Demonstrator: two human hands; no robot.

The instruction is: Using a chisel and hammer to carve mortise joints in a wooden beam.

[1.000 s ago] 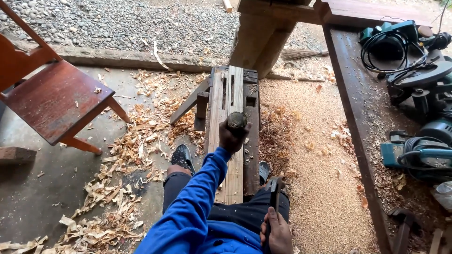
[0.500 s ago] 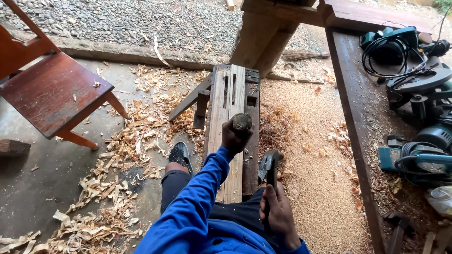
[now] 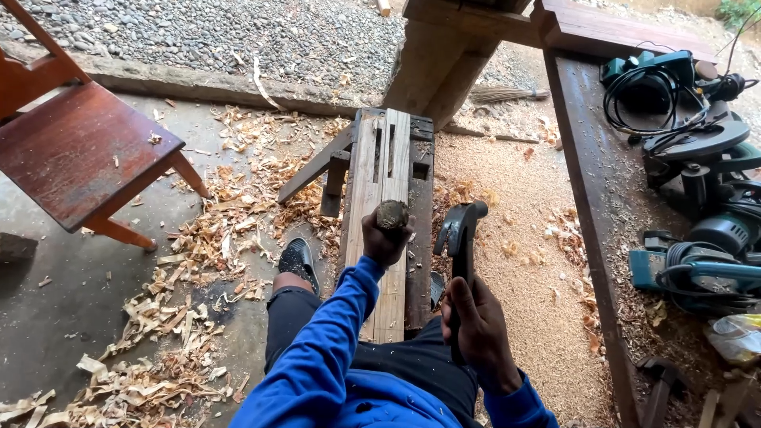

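My left hand [image 3: 386, 238] grips a chisel by its battered wooden handle [image 3: 391, 213], held upright on a pale wooden plank [image 3: 384, 162] with cut slots. The plank lies along a low dark wooden bench [image 3: 418, 238] that I straddle. My right hand [image 3: 476, 321] holds a black claw hammer [image 3: 460, 230] by the handle, its head raised just right of the chisel. My blue sleeves and dark trousers fill the bottom centre. One black shoe [image 3: 299, 259] rests left of the bench.
A red-brown wooden chair [image 3: 75, 150] stands at left. Wood shavings [image 3: 198, 261] and sawdust [image 3: 523, 238] cover the floor. A long dark bench [image 3: 590, 198] at right carries power tools [image 3: 697, 198] and cables. Gravel [image 3: 238, 32] lies beyond a concrete curb.
My right hand has lifted the hammer from low beside my lap up to level with the chisel handle. The left hand keeps the chisel in place on the plank.
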